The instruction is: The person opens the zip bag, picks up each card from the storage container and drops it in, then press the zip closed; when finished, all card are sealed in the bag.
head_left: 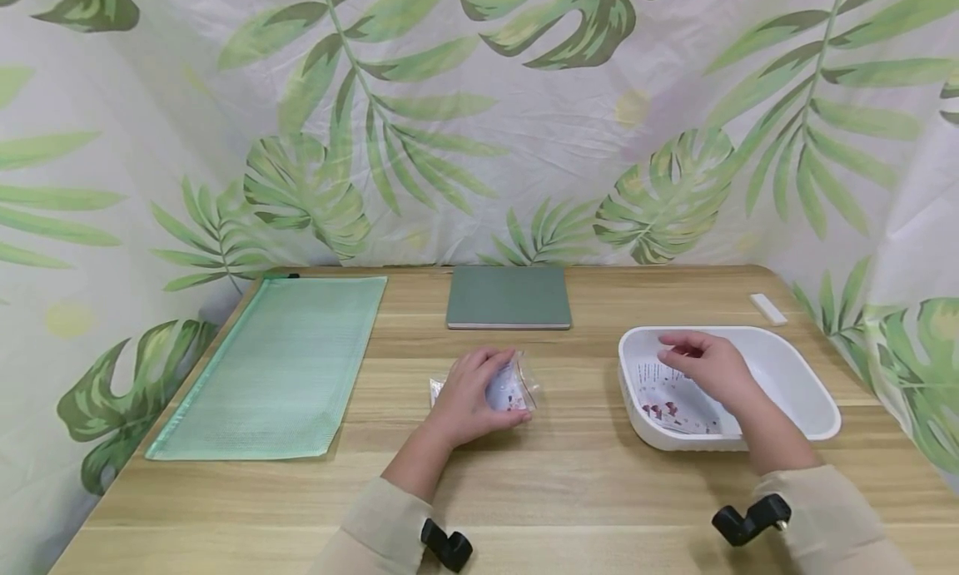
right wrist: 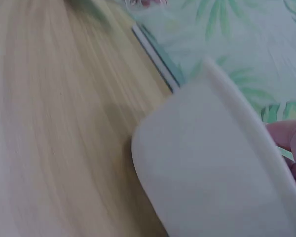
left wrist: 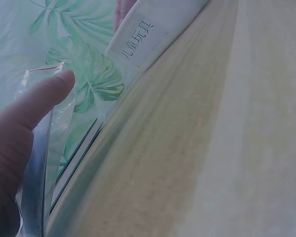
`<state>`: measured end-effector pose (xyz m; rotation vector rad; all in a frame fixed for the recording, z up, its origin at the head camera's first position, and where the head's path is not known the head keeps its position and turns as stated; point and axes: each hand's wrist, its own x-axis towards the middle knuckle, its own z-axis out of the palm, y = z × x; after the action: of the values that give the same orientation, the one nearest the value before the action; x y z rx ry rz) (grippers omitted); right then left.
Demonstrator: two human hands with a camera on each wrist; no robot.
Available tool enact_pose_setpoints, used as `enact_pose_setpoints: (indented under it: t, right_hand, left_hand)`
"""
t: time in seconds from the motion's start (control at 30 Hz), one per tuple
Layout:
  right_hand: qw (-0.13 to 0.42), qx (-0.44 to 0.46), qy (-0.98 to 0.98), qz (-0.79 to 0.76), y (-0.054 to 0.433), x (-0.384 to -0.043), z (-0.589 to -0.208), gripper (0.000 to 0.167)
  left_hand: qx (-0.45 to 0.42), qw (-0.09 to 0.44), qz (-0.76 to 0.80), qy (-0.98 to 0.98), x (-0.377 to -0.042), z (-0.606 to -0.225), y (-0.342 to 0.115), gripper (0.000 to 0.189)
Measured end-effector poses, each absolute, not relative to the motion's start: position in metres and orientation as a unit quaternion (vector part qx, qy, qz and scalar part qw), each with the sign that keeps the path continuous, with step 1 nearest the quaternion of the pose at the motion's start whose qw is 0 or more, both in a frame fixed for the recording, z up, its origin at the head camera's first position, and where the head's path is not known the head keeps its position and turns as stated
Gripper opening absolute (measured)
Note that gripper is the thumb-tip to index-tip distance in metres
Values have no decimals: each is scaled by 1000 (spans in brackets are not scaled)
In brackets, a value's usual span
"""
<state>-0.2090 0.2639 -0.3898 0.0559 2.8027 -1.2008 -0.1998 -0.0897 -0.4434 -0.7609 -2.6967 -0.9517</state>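
Note:
My left hand [head_left: 464, 400] grips a small clear plastic zip bag [head_left: 526, 384] over the middle of the table, thumb on the near side and fingers on the far side. Printed paper with red and dark marks shows inside it. In the left wrist view, the thumb presses the clear bag [left wrist: 61, 111] close to its red-lined top. My right hand [head_left: 712, 369] hovers over the left part of a white plastic basin [head_left: 812, 396], fingers loosely bent with nothing visible in them. Printed sheets [head_left: 674, 404] with red figures lie in the basin below that hand.
A green mesh zip pouch [head_left: 277, 367] lies flat on the left of the wooden table. Behind the left hand is a dark green notebook [head_left: 509, 296]. A small white bar [head_left: 768, 309] lies behind the basin, and a leaf-patterned cloth [head_left: 479, 142] hangs beyond the table.

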Motion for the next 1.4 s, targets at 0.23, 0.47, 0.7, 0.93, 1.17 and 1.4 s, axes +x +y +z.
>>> enact_pose_setpoints:
  t: [0.23, 0.47, 0.7, 0.93, 1.17, 1.4]
  right_hand:
    - [71, 18, 934, -349, 295, -217, -401, 49]
    - [129, 27, 935, -329, 308, -225, -405, 52]
    - [155, 16, 947, -282, 315, -233, -413, 56]
    - [152, 6, 954, -258, 315, -236, -415, 52]
    - [151, 5, 954, -257, 313, -235, -416, 50]
    - [139, 11, 953, -270, 313, -234, -416, 45]
  left_hand:
    - [-252, 86, -323, -908, -199, -443, -90, 89]
    - [-253, 87, -322, -908, -200, -443, -90, 89]
    - [-252, 84, -323, -908, -201, -443, -90, 89]
    - [-252, 87, -325, -908, -201, -444, -90, 89]
    - [-254, 89, -326, -906, -201, -443, -90, 89]
    - [-254, 89, -322, -908, -200, -444, -90, 89]
